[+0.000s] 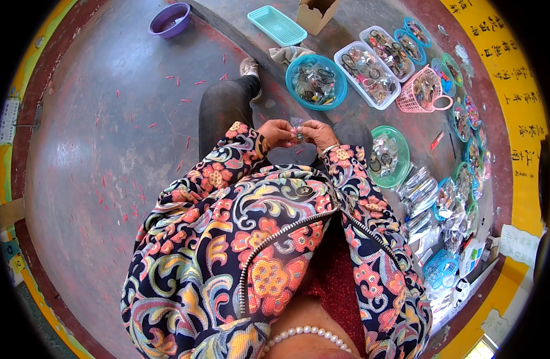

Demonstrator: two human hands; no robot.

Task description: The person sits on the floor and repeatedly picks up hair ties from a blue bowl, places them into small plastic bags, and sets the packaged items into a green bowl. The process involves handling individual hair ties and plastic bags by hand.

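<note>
Just beyond the hands stands a filled blue basin.

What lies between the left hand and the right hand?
A small clear packet lies between the left hand and the right hand, at the fingertips of both, as the head view shows. Its contents are too small to make out.

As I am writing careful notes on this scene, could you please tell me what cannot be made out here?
All in the head view:
Small item between the left hand and the right hand: too small to identify, and partly covered by both.
Blue basin: overlapping, glinting clear bags hide its bottom.
Cardboard box: cut off by the top edge.
Silvery packets: contents too small to tell.
</note>
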